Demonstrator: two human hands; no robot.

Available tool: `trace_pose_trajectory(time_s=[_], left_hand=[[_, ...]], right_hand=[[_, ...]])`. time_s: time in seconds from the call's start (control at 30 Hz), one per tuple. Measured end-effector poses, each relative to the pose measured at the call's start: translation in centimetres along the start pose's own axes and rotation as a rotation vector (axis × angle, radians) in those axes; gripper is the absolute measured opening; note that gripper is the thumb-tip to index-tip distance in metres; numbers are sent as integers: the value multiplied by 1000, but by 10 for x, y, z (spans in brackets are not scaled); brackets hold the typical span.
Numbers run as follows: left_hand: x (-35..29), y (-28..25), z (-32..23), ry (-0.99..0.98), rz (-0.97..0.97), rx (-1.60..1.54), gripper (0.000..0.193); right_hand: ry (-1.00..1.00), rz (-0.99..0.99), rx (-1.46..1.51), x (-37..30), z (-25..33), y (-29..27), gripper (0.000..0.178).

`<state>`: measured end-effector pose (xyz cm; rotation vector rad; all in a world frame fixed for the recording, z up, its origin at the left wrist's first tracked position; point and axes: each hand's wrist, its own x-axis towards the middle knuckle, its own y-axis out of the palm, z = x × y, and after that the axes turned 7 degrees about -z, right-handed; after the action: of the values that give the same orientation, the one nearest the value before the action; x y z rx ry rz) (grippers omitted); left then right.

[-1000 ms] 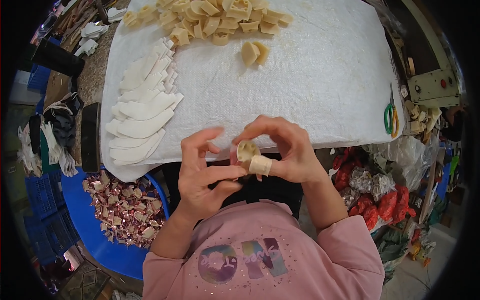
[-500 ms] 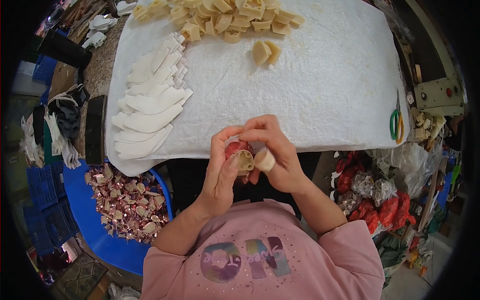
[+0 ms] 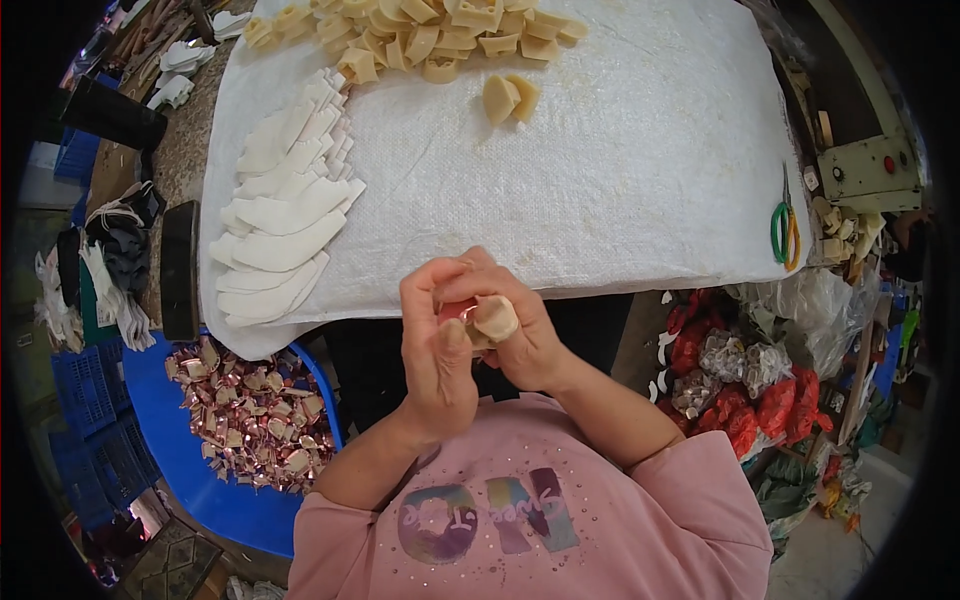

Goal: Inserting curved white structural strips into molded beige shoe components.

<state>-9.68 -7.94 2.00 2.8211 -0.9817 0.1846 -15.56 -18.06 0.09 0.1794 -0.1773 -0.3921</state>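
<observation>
In front of my chest, at the table's near edge, both hands are closed round one small shoe heel (image 3: 456, 314) with a shiny red-pink covering. My left hand (image 3: 437, 345) wraps it from the left, its thumb upright along the near side. From the right, my right hand (image 3: 525, 340) presses on it with curled fingers. A cream rounded piece (image 3: 495, 319) sits at the right thumb; whether it is a thumb wrap or a loose part I cannot tell. Fingers hide most of the heel. Ahead, two bare cream heels (image 3: 510, 99) lie on the white woven sheet (image 3: 600, 200).
A pile of cream heels (image 3: 440, 40) lies at the far side, with overlapping white curved strips (image 3: 280, 225) on the left. Green-and-orange-handled scissors (image 3: 785, 235) rest at the right edge. A blue tub (image 3: 200, 500) holds shiny pink covered heels (image 3: 255, 415). Red bags (image 3: 775, 405) stand right.
My right hand has moved left and closed in against my left hand. The heel's cream hollow end, visible before, is now mostly covered. The whole view has shifted slightly.
</observation>
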Motion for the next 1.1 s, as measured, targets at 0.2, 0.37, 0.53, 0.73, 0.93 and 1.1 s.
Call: trace_pose_trajectory(time_s=[0.2, 0.37, 0.53, 0.73, 0.93, 1.1], left_hand=[[7, -4, 6, -63, -141, -39, 39], [1, -1, 11, -24, -157, -33, 40], [5, -2, 5, -211, -111, -369, 53], [16, -27, 10, -249, 160, -296, 88], [10, -25, 12, 267, 126, 266, 80], [12, -22, 1, -82, 114, 86, 53]], right_hand=[[-56, -58, 131, -6, -3, 11, 35], [-302, -37, -184, -2, -6, 7, 33], [-86, -6, -103, 5, 6, 2, 36], [-7, -188, -55, 12, 18, -12, 37], [84, 0, -610, 22, 43, -11, 31], [-181, -80, -478, 13, 23, -23, 22]])
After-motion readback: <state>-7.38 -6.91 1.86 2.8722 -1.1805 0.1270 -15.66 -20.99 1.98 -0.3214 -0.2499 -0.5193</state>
